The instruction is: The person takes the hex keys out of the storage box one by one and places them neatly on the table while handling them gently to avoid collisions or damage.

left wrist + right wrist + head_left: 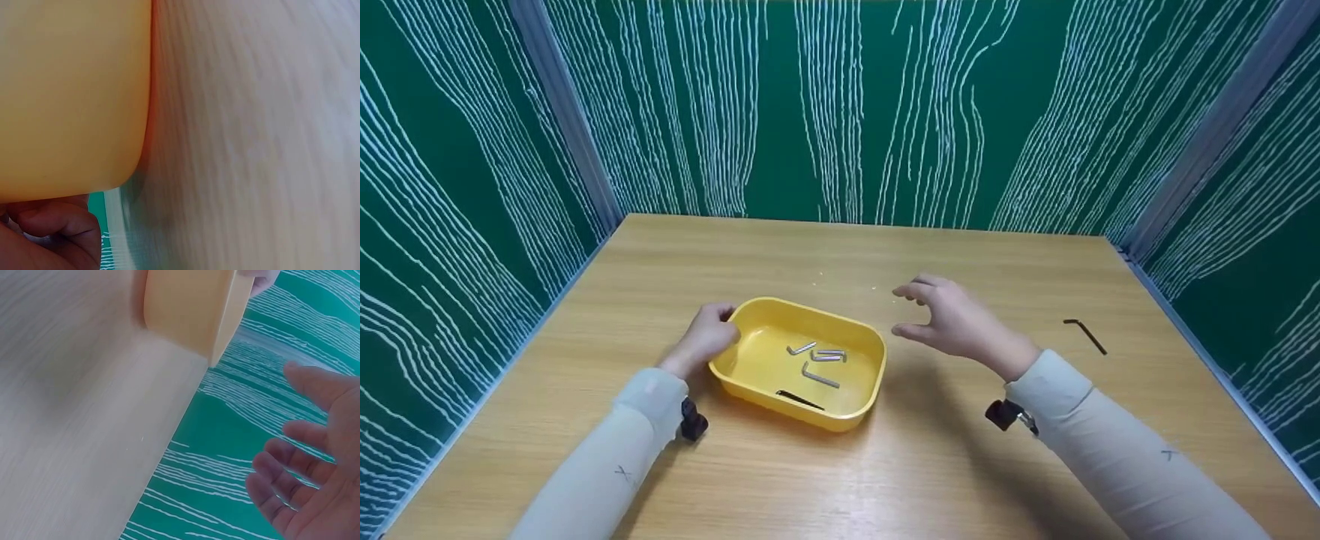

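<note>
My left hand (708, 337) grips the left end of a yellow plastic tray (756, 366), thumb over the rim. Several silver hex keys (821, 378) lie loose on the tray's floor. A thin black piece (800, 400), its shape partly unclear, rests along the near wall. To the right of the tray my right hand (956, 319) hovers in the air, thumb and fingers spread apart with nothing between them. The right wrist view also shows this open palm (315, 489) away from the tray's outer wall (185, 309).
A black hex key (1087, 331) lies on the wooden table (915, 465), well to the right of my right hand. Small pale specks dot the wood behind the tray. Green walls (780, 112) with white wavy lines stand along the table's back and sides.
</note>
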{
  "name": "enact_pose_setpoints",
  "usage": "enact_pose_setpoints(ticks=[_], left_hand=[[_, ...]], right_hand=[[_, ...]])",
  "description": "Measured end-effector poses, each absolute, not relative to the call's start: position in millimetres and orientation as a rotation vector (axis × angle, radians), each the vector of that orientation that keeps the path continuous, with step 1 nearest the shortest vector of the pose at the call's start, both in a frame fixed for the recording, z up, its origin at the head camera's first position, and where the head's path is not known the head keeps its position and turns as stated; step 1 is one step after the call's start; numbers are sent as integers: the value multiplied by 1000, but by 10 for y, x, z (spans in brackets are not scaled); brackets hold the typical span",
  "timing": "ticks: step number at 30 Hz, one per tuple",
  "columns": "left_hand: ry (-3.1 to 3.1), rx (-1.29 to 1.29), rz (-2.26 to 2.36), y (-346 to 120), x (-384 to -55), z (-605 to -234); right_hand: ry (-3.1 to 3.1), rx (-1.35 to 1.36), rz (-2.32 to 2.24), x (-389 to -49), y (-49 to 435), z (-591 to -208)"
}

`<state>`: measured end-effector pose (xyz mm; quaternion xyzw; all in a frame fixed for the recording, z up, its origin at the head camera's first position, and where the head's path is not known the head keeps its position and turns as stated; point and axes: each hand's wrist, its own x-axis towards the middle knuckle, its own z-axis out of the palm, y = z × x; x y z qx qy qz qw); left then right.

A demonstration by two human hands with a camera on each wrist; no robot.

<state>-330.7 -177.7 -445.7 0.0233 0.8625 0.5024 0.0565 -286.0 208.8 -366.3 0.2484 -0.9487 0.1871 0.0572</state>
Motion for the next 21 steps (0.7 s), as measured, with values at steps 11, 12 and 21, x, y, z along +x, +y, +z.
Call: enact_pose_setpoints(ticks=[11,12,21], left_hand=[[2586,55,1530,-1775,-3305,-4452],[2586,53,1526,-1777,-3305,-4453],[2522,-5,1557,-1774,-3304,-4448]], right_hand=[[-2887,832,525,-2826,1956,-3696],[-2886,843,529,-2825,1948,-3702],[-2913,891,563,-2785,1849,-3717]])
